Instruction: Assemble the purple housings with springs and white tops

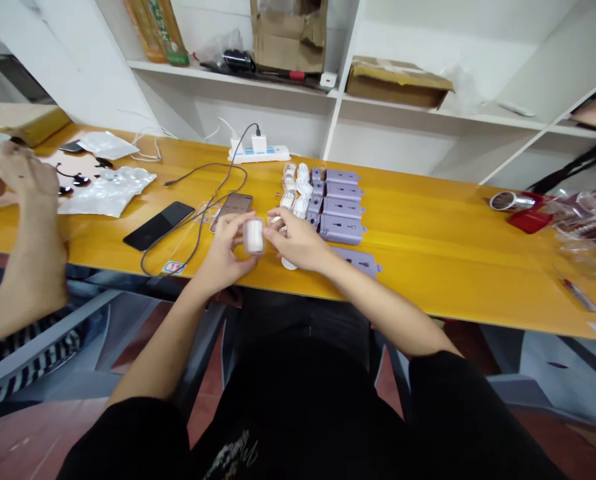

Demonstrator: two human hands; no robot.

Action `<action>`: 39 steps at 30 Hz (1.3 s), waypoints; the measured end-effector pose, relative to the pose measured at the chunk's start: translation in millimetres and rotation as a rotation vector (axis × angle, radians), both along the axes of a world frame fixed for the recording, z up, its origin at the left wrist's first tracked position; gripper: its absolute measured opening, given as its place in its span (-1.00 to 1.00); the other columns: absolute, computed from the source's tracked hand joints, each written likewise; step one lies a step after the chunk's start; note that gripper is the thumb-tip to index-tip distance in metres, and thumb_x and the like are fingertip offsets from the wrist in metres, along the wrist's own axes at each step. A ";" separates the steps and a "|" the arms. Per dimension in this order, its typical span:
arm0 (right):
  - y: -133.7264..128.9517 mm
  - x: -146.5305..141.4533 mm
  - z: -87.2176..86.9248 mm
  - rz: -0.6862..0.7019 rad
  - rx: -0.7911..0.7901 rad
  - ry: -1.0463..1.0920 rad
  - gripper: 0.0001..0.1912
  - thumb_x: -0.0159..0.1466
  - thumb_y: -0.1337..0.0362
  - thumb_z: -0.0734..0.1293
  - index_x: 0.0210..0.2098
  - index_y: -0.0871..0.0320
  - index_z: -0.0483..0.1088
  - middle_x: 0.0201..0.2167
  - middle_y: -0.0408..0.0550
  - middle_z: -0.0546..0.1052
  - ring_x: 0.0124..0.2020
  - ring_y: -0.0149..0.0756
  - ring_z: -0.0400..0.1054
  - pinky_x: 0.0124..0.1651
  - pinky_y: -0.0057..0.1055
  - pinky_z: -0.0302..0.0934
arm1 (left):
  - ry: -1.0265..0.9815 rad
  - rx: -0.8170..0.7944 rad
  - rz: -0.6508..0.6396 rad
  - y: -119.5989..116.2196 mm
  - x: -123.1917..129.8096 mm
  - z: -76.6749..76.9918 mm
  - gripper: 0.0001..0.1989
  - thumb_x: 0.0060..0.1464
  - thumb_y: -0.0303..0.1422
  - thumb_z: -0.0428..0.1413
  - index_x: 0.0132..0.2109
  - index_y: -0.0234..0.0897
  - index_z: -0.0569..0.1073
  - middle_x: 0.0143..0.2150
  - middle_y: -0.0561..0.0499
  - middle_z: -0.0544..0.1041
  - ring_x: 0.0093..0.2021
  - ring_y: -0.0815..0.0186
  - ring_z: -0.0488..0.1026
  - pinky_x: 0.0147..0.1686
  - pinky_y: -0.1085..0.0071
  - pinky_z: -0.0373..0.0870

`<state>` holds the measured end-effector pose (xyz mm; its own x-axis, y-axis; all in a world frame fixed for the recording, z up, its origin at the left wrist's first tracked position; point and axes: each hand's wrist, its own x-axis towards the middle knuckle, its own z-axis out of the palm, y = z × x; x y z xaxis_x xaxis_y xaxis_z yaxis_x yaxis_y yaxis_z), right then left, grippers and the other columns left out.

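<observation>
"White shelving spans the back, and below it runs a long yellow table. Where's the action?"

"Middle of the near edge, right in front of the person, who sits close. Easy reach, I'd say, with no stretching."

"And those purple boxes?"

"Lined up one behind another from the back towards the near edge, just right of centre. They all face the same way, tabs to the right, probably so they can be counted at a glance. The right forearm partly covers the nearest."

"White pieces run right alongside!"

"Side by side with the boxes, yes; perhaps that keeps like with like. Behind them the power strip sits against the back, likely to leave the front free for working."

"Now the hands!"

"Left hand: fingers and thumb wrapped round the sides of something small, a secure-looking grip. Right hand: fingers curled narrow, tips just beside that same thing. Whether they pinch anything, I can't tell."

"Two phones?"

"Dark phone flat on the left, lit phone just behind the left hand, both out of the fingers' way, it seems."

"And the smallest, the prize?"

"One white case with a see-through edge, raised over the near edge between both hands, presumably so each can get at it."
</observation>
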<state>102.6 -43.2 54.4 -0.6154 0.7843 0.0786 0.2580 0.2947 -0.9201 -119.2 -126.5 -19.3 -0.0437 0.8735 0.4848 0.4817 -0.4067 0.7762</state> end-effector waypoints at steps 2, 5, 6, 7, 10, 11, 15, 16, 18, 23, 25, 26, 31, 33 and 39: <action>-15.2 -3.9 -14.2 -0.032 -0.343 0.236 -0.44 0.51 -0.20 0.59 0.31 -0.09 0.50 0.15 0.02 0.73 -0.07 -0.05 0.70 -0.07 -0.03 0.73 | 0.165 0.062 0.035 -4.8 3.8 21.8 -0.12 0.23 -0.32 0.43 0.65 -0.01 0.46 0.53 -0.24 0.34 0.61 -0.21 0.44 0.52 -0.21 0.67; -38.4 -6.3 -35.8 0.003 -0.639 0.591 -0.35 0.47 -0.38 0.58 0.26 -0.12 0.47 0.15 -0.01 0.76 0.01 0.01 0.75 0.07 0.11 0.80 | 0.387 0.030 -0.128 -10.1 6.8 58.1 -0.12 0.19 -0.45 0.37 0.63 0.00 0.53 0.58 -0.21 0.35 0.68 -0.30 0.38 0.70 -0.32 0.46; -44.6 -5.9 -42.0 -0.009 -0.681 0.665 -0.33 0.42 -0.38 0.62 0.24 -0.12 0.46 0.12 -0.01 0.78 0.02 0.03 0.75 0.09 0.16 0.81 | 0.415 0.025 -0.191 -11.3 6.3 67.7 -0.12 0.19 -0.45 0.35 0.64 0.00 0.52 0.57 -0.20 0.40 0.68 -0.30 0.39 0.72 -0.31 0.44; -49.3 -4.7 -47.3 -0.028 -0.705 0.708 -0.30 0.37 -0.36 0.67 0.21 -0.12 0.46 0.09 -0.02 0.78 0.02 0.05 0.76 0.09 0.19 0.81 | 0.429 0.013 -0.243 -12.1 4.8 74.8 -0.11 0.20 -0.45 0.34 0.65 0.01 0.51 0.56 -0.18 0.44 0.68 -0.28 0.41 0.72 -0.28 0.43; -53.0 5.0 -54.0 -0.084 -0.674 0.693 -0.23 0.27 -0.36 0.74 0.18 -0.11 0.46 -0.02 -0.04 0.78 -0.05 0.05 0.76 0.02 0.17 0.82 | 0.394 -0.027 -0.300 -11.4 -4.4 77.4 -0.13 0.26 -0.36 0.35 0.67 0.02 0.46 0.57 -0.16 0.52 0.65 -0.21 0.46 0.69 -0.19 0.49; -51.1 10.5 -52.5 -0.101 -0.625 0.658 -0.23 0.27 -0.38 0.73 0.18 -0.12 0.46 -0.04 -0.06 0.78 -0.09 0.03 0.76 -0.03 0.12 0.81 | 0.360 -0.049 -0.289 -9.4 -8.2 72.1 -0.15 0.28 -0.30 0.36 0.67 0.00 0.46 0.59 -0.17 0.53 0.64 -0.20 0.49 0.66 -0.17 0.52; -34.5 38.8 -32.6 -0.213 -0.231 0.470 -0.36 0.39 -0.29 0.67 0.23 -0.11 0.53 0.00 -0.04 0.79 -0.08 -0.04 0.74 -0.15 -0.13 0.68 | 0.215 -0.232 -0.177 9.6 -17.0 33.3 -0.10 0.23 -0.01 0.47 0.60 -0.17 0.47 0.57 -0.31 0.61 0.48 -0.24 0.66 0.55 -0.26 0.61; -29.6 45.3 -26.8 -0.233 -0.127 0.412 -0.41 0.40 -0.24 0.66 0.22 -0.08 0.56 0.01 -0.03 0.79 -0.03 -0.04 0.73 -0.11 -0.15 0.65 | 0.232 -0.279 -0.162 15.7 -17.0 23.1 -0.07 0.19 0.02 0.49 0.59 -0.19 0.49 0.56 -0.33 0.63 0.49 -0.26 0.65 0.59 -0.30 0.54; -20.2 55.2 -18.3 -0.247 0.005 0.331 -0.50 0.43 -0.17 0.63 0.17 -0.03 0.62 0.01 0.00 0.80 0.03 -0.03 0.71 -0.01 -0.14 0.61 | 0.251 -0.304 -0.163 26.4 -16.2 7.2 -0.08 0.18 0.04 0.49 0.57 -0.21 0.53 0.57 -0.35 0.64 0.53 -0.29 0.62 0.65 -0.33 0.45; -6.4 63.3 -14.0 -0.248 0.108 0.241 -0.51 0.44 -0.14 0.61 0.17 0.04 0.70 -0.05 0.00 0.77 -0.14 -0.11 0.57 -0.02 -0.13 0.50 | 0.317 -0.228 -0.165 35.0 -18.7 -3.6 -0.10 0.21 0.02 0.47 0.60 -0.15 0.57 0.55 -0.31 0.64 0.53 -0.26 0.60 0.67 -0.35 0.40; -5.2 64.8 -13.9 -0.263 0.135 0.216 -0.49 0.42 -0.15 0.63 0.17 0.04 0.72 -0.04 0.00 0.76 -0.18 -0.14 0.52 -0.05 -0.14 0.47 | 0.324 -0.230 -0.196 33.3 -17.6 -3.3 -0.10 0.24 0.00 0.45 0.63 -0.14 0.55 0.54 -0.30 0.63 0.51 -0.22 0.61 0.64 -0.31 0.46; -5.1 66.1 -13.6 -0.267 0.134 0.210 -0.48 0.41 -0.16 0.64 0.17 0.04 0.73 -0.05 -0.01 0.76 -0.20 -0.14 0.51 -0.06 -0.14 0.47 | 0.319 -0.238 -0.205 32.0 -15.7 -3.8 -0.10 0.25 -0.01 0.44 0.64 -0.13 0.53 0.55 -0.30 0.62 0.52 -0.22 0.60 0.63 -0.31 0.46; -6.2 75.7 -15.5 -0.254 0.069 0.248 -0.45 0.36 -0.23 0.67 0.11 0.01 0.73 -0.20 -0.09 0.72 -0.25 -0.17 0.52 -0.14 -0.19 0.44 | 0.291 -0.269 -0.115 26.1 -4.0 -17.3 -0.13 0.20 0.05 0.53 0.56 -0.04 0.55 0.55 -0.24 0.65 0.57 -0.28 0.53 0.64 -0.38 0.37; -6.2 79.4 -18.3 -0.248 0.053 0.277 -0.44 0.34 -0.25 0.67 0.07 0.02 0.72 -0.24 -0.10 0.71 -0.27 -0.18 0.51 -0.17 -0.22 0.42 | 0.338 -0.257 -0.056 24.5 -5.2 -24.0 -0.13 0.16 0.09 0.56 0.52 -0.03 0.59 0.57 -0.25 0.63 0.61 -0.36 0.46 0.65 -0.45 0.31; -2.1 81.6 -17.6 -0.247 0.000 0.295 -0.36 0.19 -0.32 0.77 -0.03 -0.01 0.69 -0.30 -0.14 0.66 -0.34 -0.22 0.44 -0.23 -0.22 0.39 | 0.357 -0.169 0.055 12.9 -5.0 -8.5 0.23 -0.04 0.13 0.69 0.67 -0.03 0.45 0.69 -0.35 0.43 0.67 -0.48 0.36 0.64 -0.54 0.31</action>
<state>184.2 -45.3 36.8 -0.3593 0.9058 0.2244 0.0455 0.2572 -0.9653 -124.2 -113.5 -27.9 0.0521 0.9434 0.3276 0.7507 -0.2534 0.6101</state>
